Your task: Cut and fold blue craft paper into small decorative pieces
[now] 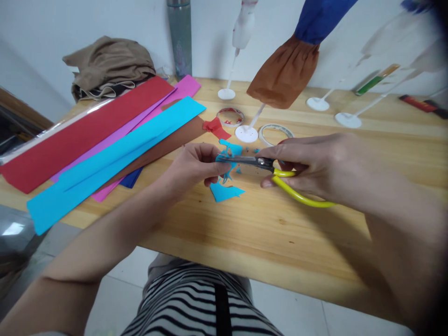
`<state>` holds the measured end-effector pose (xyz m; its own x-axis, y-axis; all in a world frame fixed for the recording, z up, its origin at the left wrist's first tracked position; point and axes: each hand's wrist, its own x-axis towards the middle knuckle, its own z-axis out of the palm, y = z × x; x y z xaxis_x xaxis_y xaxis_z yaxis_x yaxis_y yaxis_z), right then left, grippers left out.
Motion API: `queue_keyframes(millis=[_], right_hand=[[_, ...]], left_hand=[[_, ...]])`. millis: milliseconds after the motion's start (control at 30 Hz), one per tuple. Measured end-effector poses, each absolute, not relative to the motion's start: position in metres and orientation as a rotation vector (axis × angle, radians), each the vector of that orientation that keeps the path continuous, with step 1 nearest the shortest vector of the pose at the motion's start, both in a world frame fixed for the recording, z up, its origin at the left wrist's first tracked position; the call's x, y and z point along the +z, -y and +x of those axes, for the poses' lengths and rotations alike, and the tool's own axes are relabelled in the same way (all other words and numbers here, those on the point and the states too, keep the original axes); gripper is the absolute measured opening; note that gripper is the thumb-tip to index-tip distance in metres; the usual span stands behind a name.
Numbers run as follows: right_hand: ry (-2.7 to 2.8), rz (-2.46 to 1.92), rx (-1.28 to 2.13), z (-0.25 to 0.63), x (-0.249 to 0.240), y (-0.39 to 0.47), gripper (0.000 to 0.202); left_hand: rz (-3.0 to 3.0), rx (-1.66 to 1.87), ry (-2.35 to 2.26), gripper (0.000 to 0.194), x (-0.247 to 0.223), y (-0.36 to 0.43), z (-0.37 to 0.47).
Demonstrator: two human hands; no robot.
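My right hand (308, 161) is closed on the yellow handles of a pair of scissors (303, 198). Their dark blades point left and reach the fingertips of my left hand (201, 163). Between those fingertips my left hand pinches a small piece of blue paper (221, 158), partly hidden by the fingers and blades. Blue scraps (226, 192) lie on the wooden table (245, 242) just below and behind the blades. A crumpled red paper piece (217, 127) rests beyond my left hand.
Long folded papers, blue (122, 158) and red (87, 130) among them, lie at left, before a brown cloth (112, 65). Behind stand a bottle (180, 42) and a doll-like form with a brown skirt (285, 72) on a white base (247, 134). Tape rolls (276, 135) lie nearby.
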<state>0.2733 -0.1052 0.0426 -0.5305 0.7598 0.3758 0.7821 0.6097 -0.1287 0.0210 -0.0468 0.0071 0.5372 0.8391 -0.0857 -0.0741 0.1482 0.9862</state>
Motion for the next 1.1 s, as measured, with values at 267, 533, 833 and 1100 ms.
queue_keyframes(millis=[267,533,833,1100], right_hand=[[2.361,-1.286,-0.022,0.274,0.038,0.101,0.029],[2.08,-1.841,0.297,0.271,0.032,0.083,0.039],[2.466,-2.158,0.54,0.263,0.04,0.091,0.023],[2.342,-2.054,0.47,0.252,0.046,0.092,0.034]], left_hand=[[1.195,0.743,-0.759,0.021,0.005,0.045,0.021],[1.08,0.747,-0.863,0.026,0.002,0.045,0.023],[1.046,0.769,-0.828,0.029,-0.004,0.044,0.023],[1.049,0.805,-0.821,0.032,0.001,0.047,0.023]])
